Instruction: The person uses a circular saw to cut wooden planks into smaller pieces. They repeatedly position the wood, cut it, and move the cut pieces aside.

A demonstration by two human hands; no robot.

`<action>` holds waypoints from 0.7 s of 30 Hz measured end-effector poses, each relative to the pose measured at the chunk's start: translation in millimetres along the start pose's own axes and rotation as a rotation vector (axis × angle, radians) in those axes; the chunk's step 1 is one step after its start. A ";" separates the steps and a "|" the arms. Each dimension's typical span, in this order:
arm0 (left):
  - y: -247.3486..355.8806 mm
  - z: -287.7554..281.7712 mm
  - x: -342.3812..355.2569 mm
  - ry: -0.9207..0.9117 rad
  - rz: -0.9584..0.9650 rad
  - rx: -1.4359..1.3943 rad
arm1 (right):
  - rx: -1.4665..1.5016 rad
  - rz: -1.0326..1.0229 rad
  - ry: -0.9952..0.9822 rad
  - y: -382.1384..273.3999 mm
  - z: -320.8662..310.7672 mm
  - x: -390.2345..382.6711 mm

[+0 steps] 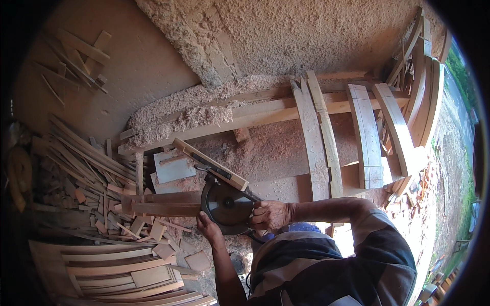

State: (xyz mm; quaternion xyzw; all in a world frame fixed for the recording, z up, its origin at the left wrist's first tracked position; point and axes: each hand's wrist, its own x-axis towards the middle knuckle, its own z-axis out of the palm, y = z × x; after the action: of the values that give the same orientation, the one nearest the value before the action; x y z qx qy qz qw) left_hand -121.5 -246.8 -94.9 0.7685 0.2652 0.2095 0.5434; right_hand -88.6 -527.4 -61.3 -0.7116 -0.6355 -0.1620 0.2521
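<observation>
A dark, round-bodied circular saw (228, 202) is in front of my torso, with a wooden strip (212, 164) fixed along its far side. My right hand (270, 214) is closed round the saw's right side, where its handle seems to be. At the saw's lower left edge, my left hand (211, 229) grips with the thumb showing; its other fingers are mostly hidden. A long narrow board (166, 209) runs leftward from the saw, its end meeting the saw's rim near my left thumb. Whether the blade touches wood is hidden.
Beyond the saw lies a sawdust-covered timber beam (260, 109). Several curved planks (365, 135) lean across it at the right. Offcuts (107, 199) are heaped at the left, with stacked curved pieces (120, 268) at the lower left. A pale sheet (174, 168) lies beyond the board.
</observation>
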 end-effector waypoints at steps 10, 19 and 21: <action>11.3 3.4 -4.1 0.040 0.027 0.024 | -0.046 -0.022 0.030 -2.6 -4.5 10.9; -1.2 4.7 -1.4 0.029 0.029 0.019 | -0.048 -0.014 0.025 -0.6 -1.3 7.4; -11.4 0.1 1.6 0.035 0.034 0.017 | -0.034 -0.020 0.035 -0.2 0.0 8.9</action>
State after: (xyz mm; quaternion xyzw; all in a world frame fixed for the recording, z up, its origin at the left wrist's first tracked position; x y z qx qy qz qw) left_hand -122.3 -242.8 -105.7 0.7739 0.2632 0.2299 0.5282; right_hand -87.5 -520.1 -56.3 -0.7064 -0.6353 -0.1878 0.2493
